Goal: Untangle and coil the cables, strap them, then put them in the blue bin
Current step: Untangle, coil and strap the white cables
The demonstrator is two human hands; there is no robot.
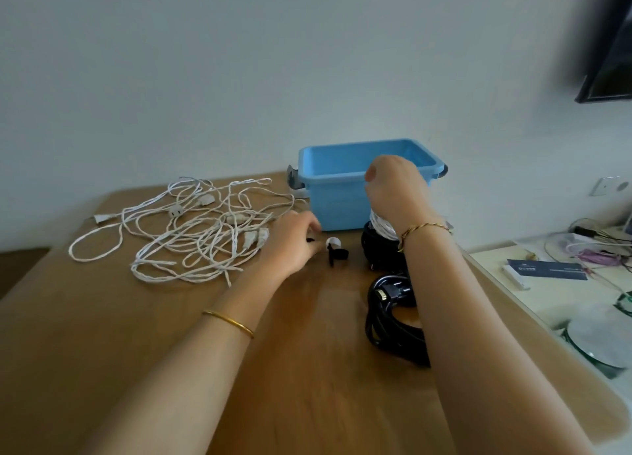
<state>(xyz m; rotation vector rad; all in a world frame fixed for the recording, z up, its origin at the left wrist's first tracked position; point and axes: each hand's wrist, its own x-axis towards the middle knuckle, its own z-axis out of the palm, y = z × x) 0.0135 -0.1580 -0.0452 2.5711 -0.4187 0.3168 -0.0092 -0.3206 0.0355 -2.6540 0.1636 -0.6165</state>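
holding a white coil [383, 227] off the table [171, 335], the right hand [393, 188] has its fingers curled down round the top. the coil hangs under the wrist, just in front of the blue bin [342, 198].

left hand [290, 242] is low on the table with fingers curled, tips at a small black bit. cannot tell if it's pinched or only touched.

black strap [337, 253] lies on the table just right of the left fingertips, between the 2 hands, with a white ring-like piece at its far end. it's small and bent, so the long axis is hard to call.

step, my read: strapping the white coil. key relation: the strap is right of the left hand and left of and below the held coil. left hand is clearly nearer and the right is busy, so the left should carry the strap right to the coil. the bin opening is just behind the right hand, so the drop-in is short too.

tangled white cables [191, 229] sit left of the bin, several plugs in them, not yet coiled. black bundle [374, 249] is right under the white coil. black cable coil [390, 321] is nearer the person, partly behind the right forearm.

risk: loops slipping from a 1-hand grip.
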